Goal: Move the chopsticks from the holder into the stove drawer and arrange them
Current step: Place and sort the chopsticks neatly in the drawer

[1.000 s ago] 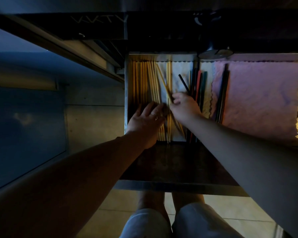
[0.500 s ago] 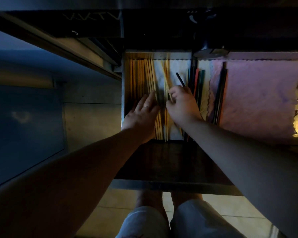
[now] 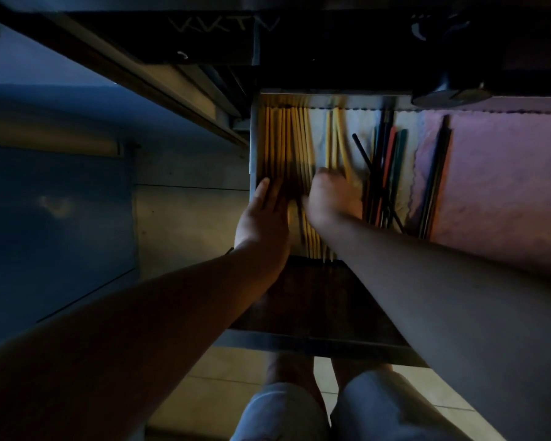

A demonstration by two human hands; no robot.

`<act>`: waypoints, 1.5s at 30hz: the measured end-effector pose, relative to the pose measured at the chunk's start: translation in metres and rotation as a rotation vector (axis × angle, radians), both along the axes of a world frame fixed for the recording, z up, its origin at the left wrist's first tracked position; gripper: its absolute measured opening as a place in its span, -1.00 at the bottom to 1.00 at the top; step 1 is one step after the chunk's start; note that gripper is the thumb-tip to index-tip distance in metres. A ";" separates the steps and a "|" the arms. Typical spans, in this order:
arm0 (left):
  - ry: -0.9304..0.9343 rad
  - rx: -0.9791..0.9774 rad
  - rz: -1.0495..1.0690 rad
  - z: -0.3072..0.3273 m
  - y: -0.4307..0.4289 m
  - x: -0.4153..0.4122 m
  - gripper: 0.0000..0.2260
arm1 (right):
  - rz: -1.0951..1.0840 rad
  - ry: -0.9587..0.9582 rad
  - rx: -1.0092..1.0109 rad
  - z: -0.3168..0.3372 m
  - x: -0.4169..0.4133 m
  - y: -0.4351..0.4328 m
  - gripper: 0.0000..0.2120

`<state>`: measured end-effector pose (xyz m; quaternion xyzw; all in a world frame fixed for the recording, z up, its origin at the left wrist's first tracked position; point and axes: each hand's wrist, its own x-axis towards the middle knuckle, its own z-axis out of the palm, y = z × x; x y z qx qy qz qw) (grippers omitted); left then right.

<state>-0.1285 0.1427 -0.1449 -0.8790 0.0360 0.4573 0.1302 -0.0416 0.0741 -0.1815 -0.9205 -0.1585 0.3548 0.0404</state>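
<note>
Left hand (image 3: 265,214) lies flat (palm down); right hand (image 3: 330,198) is curled, blurred.

Two hands (image 3: 264,218), one drawer (image 3: 254,138), one pink cloth (image 3: 503,173).

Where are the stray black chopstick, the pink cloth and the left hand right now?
stray black chopstick (image 3: 362,153): head view, on its slanted shaft.
pink cloth (image 3: 503,176): head view, on its bare middle.
left hand (image 3: 265,214): head view, on the back of the hand.
</note>
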 end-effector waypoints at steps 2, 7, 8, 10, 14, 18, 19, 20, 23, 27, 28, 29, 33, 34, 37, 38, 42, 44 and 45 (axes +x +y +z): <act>-0.013 -0.005 -0.038 0.003 0.004 -0.002 -0.36 | 0.012 -0.022 -0.029 -0.002 -0.003 0.005 -0.72; -0.045 -0.018 -0.140 0.010 0.013 -0.008 -0.40 | -0.074 -0.064 -0.018 -0.003 -0.011 0.013 -0.76; -0.045 -0.019 -0.150 0.010 0.014 -0.009 -0.40 | -0.120 -0.061 -0.015 -0.003 -0.011 0.014 -0.77; -0.051 -0.013 -0.165 0.009 0.015 -0.010 -0.39 | -0.220 -0.020 -0.006 -0.002 -0.008 0.016 -0.78; -0.061 -0.009 -0.182 0.006 0.017 -0.013 -0.39 | -0.318 0.076 0.001 0.000 -0.004 0.017 -0.72; -0.054 -0.015 -0.174 0.004 0.017 -0.013 -0.40 | -0.309 0.055 -0.024 -0.002 -0.006 0.021 -0.70; -0.051 -0.016 -0.170 0.003 0.017 -0.013 -0.40 | -0.309 0.049 -0.030 -0.003 -0.006 0.022 -0.70; -0.046 -0.020 -0.165 0.002 0.017 -0.012 -0.40 | -0.311 0.043 -0.032 -0.004 -0.006 0.022 -0.71; -0.030 -0.031 -0.159 0.001 0.018 -0.012 -0.43 | -0.312 0.029 -0.039 -0.006 -0.006 0.024 -0.70; -0.012 -0.015 -0.185 -0.001 0.018 -0.013 -0.43 | -0.348 0.058 -0.027 -0.008 -0.006 0.025 -0.68; -0.013 -0.014 -0.191 -0.001 0.018 -0.013 -0.43 | -0.356 0.072 -0.020 -0.008 -0.004 0.024 -0.68; -0.018 -0.012 -0.196 -0.001 0.018 -0.014 -0.43 | -0.363 0.094 -0.010 -0.008 -0.002 0.023 -0.67; -0.036 -0.009 -0.196 0.000 0.018 -0.013 -0.40 | -0.386 0.180 0.029 -0.010 0.004 0.017 -0.62; -0.038 -0.013 -0.196 0.001 0.018 -0.013 -0.40 | -0.387 0.218 0.044 -0.013 0.004 0.016 -0.61; -0.048 -0.024 -0.184 0.002 0.018 -0.014 -0.40 | -0.356 0.339 0.085 -0.018 0.004 0.013 -0.63; -0.051 -0.028 -0.176 0.002 0.018 -0.014 -0.39 | -0.343 0.355 0.087 -0.018 0.006 0.013 -0.66; -0.062 -0.043 -0.173 0.002 0.018 -0.012 -0.39 | -0.279 0.319 0.096 -0.019 0.008 0.011 -0.80; -0.082 -0.036 -0.170 0.003 0.018 -0.013 -0.39 | -0.247 0.249 0.103 -0.019 0.003 0.009 -0.77; -0.091 -0.030 -0.167 0.004 0.018 -0.013 -0.38 | -0.242 0.217 0.113 -0.019 0.001 0.007 -0.75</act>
